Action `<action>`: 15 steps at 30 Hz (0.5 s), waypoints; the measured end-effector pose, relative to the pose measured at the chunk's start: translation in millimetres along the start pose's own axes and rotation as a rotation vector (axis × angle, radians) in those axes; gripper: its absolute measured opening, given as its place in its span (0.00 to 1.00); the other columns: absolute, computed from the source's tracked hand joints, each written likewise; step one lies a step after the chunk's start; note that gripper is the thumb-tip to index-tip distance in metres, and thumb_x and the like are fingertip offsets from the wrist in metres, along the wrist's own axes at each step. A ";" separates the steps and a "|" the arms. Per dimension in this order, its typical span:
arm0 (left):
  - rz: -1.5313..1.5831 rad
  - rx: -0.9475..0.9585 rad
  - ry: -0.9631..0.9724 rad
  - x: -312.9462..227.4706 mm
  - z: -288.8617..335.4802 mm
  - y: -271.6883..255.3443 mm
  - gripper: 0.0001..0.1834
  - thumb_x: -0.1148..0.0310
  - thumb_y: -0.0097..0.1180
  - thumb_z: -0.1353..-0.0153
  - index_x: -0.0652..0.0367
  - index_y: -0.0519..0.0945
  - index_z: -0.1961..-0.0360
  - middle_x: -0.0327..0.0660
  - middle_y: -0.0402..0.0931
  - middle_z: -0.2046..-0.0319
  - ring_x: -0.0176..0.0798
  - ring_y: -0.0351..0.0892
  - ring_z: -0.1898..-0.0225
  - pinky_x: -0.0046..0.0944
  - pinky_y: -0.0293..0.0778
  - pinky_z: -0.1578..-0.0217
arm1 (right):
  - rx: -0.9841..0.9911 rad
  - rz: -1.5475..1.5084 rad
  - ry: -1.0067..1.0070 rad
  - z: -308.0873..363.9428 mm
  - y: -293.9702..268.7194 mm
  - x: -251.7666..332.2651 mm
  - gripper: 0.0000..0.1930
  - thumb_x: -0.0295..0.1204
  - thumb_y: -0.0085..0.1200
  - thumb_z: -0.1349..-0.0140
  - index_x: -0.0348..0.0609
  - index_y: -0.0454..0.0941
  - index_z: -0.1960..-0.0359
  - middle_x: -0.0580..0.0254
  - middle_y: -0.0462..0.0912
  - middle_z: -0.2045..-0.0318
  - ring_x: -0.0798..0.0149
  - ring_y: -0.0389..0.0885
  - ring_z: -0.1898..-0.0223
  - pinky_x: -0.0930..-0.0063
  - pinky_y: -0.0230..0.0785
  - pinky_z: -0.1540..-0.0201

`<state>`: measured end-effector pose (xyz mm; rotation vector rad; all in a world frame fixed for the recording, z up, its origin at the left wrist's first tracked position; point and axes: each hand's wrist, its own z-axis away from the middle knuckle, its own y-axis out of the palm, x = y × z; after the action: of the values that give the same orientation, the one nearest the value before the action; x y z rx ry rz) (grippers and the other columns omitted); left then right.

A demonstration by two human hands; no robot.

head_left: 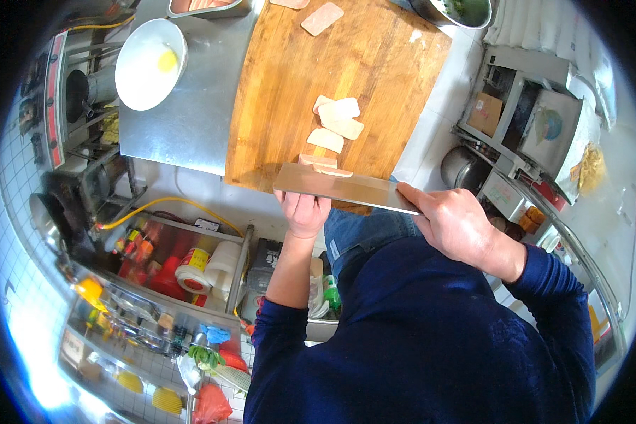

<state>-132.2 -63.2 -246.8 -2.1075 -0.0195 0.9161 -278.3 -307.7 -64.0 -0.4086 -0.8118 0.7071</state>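
My right hand (459, 222) is closed round the handle end of a cleaver (339, 189), whose broad blade reaches left over the near edge of a wooden cutting board (268, 92). At the blade's left end, my left hand (304, 212) has its fingers bent together; the blade hides their tips and anything they hold. Thin pink slices of luncheon meat (321, 164) lean against the far side of the blade. Just beyond lies a single slice (326, 140), then a small overlapping group of slices (341, 113). Another slice (322, 19) rests near the board's far end.
Left of the board, a steel table (191, 134) carries a white bowl (145, 78) with raw egg in it and a metal tray (208, 7) of pink meat. A metal pot (466, 13) stands at the far right. Below left is a shelf with containers (194, 265).
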 end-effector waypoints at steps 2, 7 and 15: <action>0.006 0.000 0.003 0.0 -0.2 0.1 0.14 0.74 0.73 0.36 0.62 0.91 0.49 0.48 0.88 0.45 0.57 0.85 0.44 0.54 0.76 0.40 | 0.017 0.006 0.004 -1.3 -1.3 -0.3 0.23 0.25 0.60 0.30 0.32 0.82 0.35 0.52 0.90 0.72 0.55 0.91 0.74 0.66 0.86 0.68; 0.014 0.019 0.018 -0.6 -4.4 -2.3 0.16 0.74 0.74 0.36 0.62 0.91 0.48 0.47 0.87 0.45 0.57 0.85 0.44 0.55 0.77 0.40 | 0.028 0.027 0.011 -5.5 -1.6 0.4 0.23 0.25 0.60 0.31 0.31 0.82 0.35 0.51 0.90 0.73 0.54 0.91 0.75 0.64 0.85 0.68; 0.037 0.042 -0.015 0.7 -5.5 -2.6 0.16 0.75 0.74 0.40 0.61 0.91 0.50 0.47 0.87 0.45 0.60 0.83 0.41 0.58 0.75 0.37 | -0.039 0.020 0.007 -19.3 6.1 5.2 0.14 0.32 0.59 0.28 0.38 0.81 0.46 0.50 0.86 0.79 0.45 0.90 0.75 0.53 0.84 0.71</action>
<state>-127.6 -65.0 -243.2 -2.0682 0.0310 0.9468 -263.4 -301.0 -77.1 -0.4552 -0.8170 0.7092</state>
